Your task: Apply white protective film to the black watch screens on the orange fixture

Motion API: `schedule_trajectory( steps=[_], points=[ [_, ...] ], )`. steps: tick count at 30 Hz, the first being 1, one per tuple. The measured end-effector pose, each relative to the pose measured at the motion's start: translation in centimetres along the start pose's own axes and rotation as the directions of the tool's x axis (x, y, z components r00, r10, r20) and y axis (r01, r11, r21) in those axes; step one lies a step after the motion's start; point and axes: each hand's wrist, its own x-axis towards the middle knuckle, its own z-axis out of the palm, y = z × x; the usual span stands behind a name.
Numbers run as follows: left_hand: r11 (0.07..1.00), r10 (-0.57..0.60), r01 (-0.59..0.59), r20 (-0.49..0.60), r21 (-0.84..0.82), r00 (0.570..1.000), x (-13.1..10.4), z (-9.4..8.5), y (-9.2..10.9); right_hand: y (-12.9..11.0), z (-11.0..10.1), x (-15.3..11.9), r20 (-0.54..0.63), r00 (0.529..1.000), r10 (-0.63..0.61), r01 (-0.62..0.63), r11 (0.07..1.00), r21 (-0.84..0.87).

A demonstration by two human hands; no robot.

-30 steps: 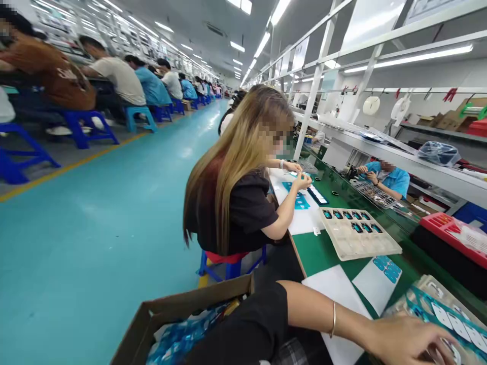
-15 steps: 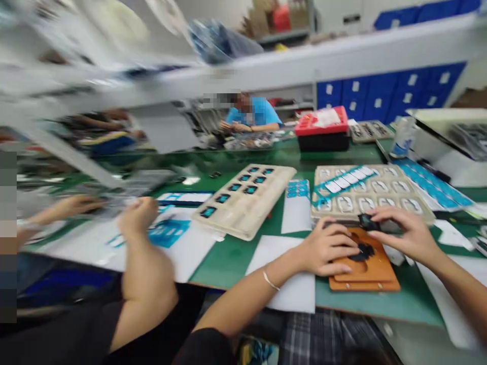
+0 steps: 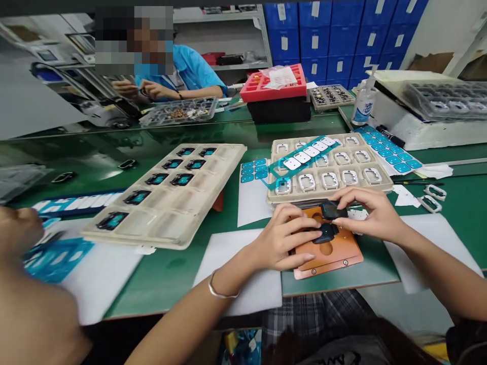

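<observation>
An orange fixture plate [image 3: 342, 253] with rounded recesses lies before me. My left hand [image 3: 285, 238] reaches over its left side, fingers spread, fingertips touching a black watch-case-like part [image 3: 326, 233] on the plate. The left thumb stays apart from this part. My right hand [image 3: 369, 210] pinches a second black watch-case-like part [image 3: 333, 210] between thumb and fingers, just above the plate's far edge. Behind the plate stands a beige tray [image 3: 386, 185] of white frame-shaped parts, with a blue strip of white stickers [image 3: 304, 159] lying across it.
Left stands another beige tray [image 3: 198, 203] holding several black parts with blue faces. White foam sheets [image 3: 236, 253] flank the fixture. A co-worker's arm [image 3: 34, 294] comes in at left; another person in blue [image 3: 198, 71] sits opposite. A red bin [image 3: 274, 86] and a pump bottle [image 3: 363, 104] stand behind.
The view has turned and steadied, so the bench sits further left. My right hand has brought its black part closer to my left fingers. The co-worker's arm at left has shifted.
</observation>
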Motion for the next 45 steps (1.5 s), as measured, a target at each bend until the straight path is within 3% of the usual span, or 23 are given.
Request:
schedule_trajectory(
  steps=[4,10,13,20,34,36,38,40,43,45],
  points=[
    [1.0,-0.002,0.002,0.017,-0.018,1.0,0.1,-0.2,0.0,-0.1,0.3,0.0,0.022,1.0,-0.002,0.001,1.0,0.019],
    [0.99,-0.134,0.122,-0.227,-0.066,0.965,-0.2,-0.2,0.1,-0.7,1.5,-0.3,0.122,0.989,-0.079,0.085,0.995,-0.048],
    [0.987,-0.162,0.158,-0.252,-0.039,0.954,-0.2,-0.1,0.3,-1.0,2.0,-0.4,0.162,0.984,-0.069,0.081,0.994,-0.067],
    [0.981,-0.145,0.174,-0.269,0.088,0.952,-0.1,0.0,0.4,-0.8,2.0,-0.3,0.237,0.971,-0.022,0.041,0.996,-0.075],
    [0.977,-0.12,0.172,-0.341,0.126,0.932,-0.2,-0.2,0.2,-1.9,2.0,0.0,0.331,0.931,0.153,-0.111,0.983,-0.143],
    [0.984,-0.057,0.116,-0.384,0.132,0.922,-0.5,-0.2,-0.1,-2.0,1.3,0.3,0.337,0.933,0.125,-0.096,0.99,-0.1],
    [0.984,0.025,0.06,-0.469,0.165,0.883,-0.9,-0.2,-0.4,-2.4,0.9,0.8,0.349,0.937,0.029,-0.012,0.999,-0.049],
    [0.975,0.07,0.064,-0.563,0.213,0.823,-1.3,-0.2,-0.7,-2.8,1.1,1.5,0.429,0.897,-0.107,0.135,0.99,-0.035],
    [0.956,0.062,0.147,-0.666,0.253,0.743,-1.5,-0.3,-0.9,-3.1,2.5,2.6,0.642,0.741,-0.198,0.316,0.946,-0.072],
    [0.952,0.04,0.175,-0.667,0.252,0.744,-1.5,-0.4,-1.0,-3.0,3.7,3.2,0.716,0.669,-0.201,0.366,0.927,-0.081]
  ],
)
